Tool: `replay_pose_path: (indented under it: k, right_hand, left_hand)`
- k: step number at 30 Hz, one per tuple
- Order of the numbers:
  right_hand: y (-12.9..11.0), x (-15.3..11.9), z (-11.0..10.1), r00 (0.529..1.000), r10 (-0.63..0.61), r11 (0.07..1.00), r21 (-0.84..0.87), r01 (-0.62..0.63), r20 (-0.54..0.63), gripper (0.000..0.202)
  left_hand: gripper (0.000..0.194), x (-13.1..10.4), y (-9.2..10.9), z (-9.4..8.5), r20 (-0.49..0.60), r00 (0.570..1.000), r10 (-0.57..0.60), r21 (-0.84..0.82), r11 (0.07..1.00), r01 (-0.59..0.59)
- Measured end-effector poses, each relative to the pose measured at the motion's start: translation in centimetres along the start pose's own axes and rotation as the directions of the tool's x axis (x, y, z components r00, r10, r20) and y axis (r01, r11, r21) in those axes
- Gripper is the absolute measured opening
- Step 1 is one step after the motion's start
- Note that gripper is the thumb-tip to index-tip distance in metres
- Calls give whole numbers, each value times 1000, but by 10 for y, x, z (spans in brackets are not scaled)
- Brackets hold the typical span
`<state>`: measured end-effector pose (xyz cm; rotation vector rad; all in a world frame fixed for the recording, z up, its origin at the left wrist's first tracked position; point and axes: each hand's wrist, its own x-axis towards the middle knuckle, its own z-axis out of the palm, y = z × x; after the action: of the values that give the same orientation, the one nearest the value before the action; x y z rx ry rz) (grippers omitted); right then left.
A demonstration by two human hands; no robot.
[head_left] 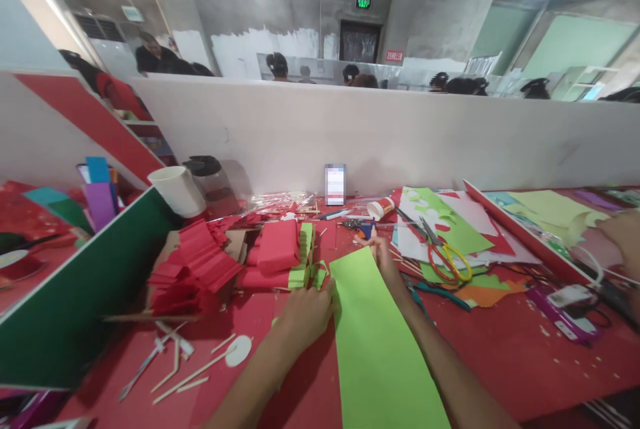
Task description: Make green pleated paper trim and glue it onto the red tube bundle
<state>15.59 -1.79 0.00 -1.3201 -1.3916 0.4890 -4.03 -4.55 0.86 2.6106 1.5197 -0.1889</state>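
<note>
At a red table (480, 355) behind a white partition (280, 142), seen from the head camera, two bare hands meet at the far end of a bright green sheet (383, 342), which runs from the center of the frame to its lower edge. The left hand (310, 312) is nearly closed, fingers curled over the sheet's upper left edge. The right hand (383, 252), at the upper right corner, is partly open with fingers extended; whether it pinches the sheet cannot be told.

Just beyond the left hand sits a red folded bundle (279, 245), beside light green strips (306, 252), with pleated red paper (197, 265) at left. Thin wooden sticks (200, 372) and a white disc (239, 351) lie at lower left, near a dark green panel (85, 302). A white cup (179, 192) and a dark-lidded container (209, 182) stand at the panel's far end. A lit screen (335, 185) stands upright against the partition at center.

To the right, scissors (447, 262) with red and yellow handles rest on paper sheets, above a teal-handled tool (440, 294). Another person's arm (625, 239) enters at the right edge, while several heads show over the partition beneath a green exit sign (363, 3).
</note>
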Motion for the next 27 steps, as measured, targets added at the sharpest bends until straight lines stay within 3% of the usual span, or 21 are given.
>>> replay_pose_path:
  k: [2,6,8,11,15,18,22,27]
  right_hand:
    - [-10,6,-14,997,-60,988,148,54,39,21]
    - [-40,25,-38,994,-82,952,289,98,-68,27]
    - [-50,29,-36,998,-67,941,331,70,-18,30]
    - [-47,25,-12,987,18,905,416,-85,161,35]
    - [-18,9,31,974,146,923,329,-198,176,34]
    - [3,3,46,943,242,893,326,-309,230,32]
    - [15,1,40,923,206,921,254,-295,325,34]
    - [16,-2,28,964,100,995,-23,-97,247,19]
  left_hand:
    - [47,0,0,-1,-7,1000,1,7,1000,-1]
    - [46,1,1,-1,-14,1000,0,19,1000,0]
    - [46,1,1,-1,-11,1000,5,21,1000,-5]
    - [46,1,2,-2,-3,1000,-1,16,1000,1]
    - [37,1,5,-3,-23,999,-24,-7,1000,24]
    - [36,2,5,-4,-30,999,-27,-31,999,27]
    - [38,5,4,-4,-6,1000,-8,-64,998,7]
    - [39,7,1,-4,-22,1000,-9,-69,998,7]
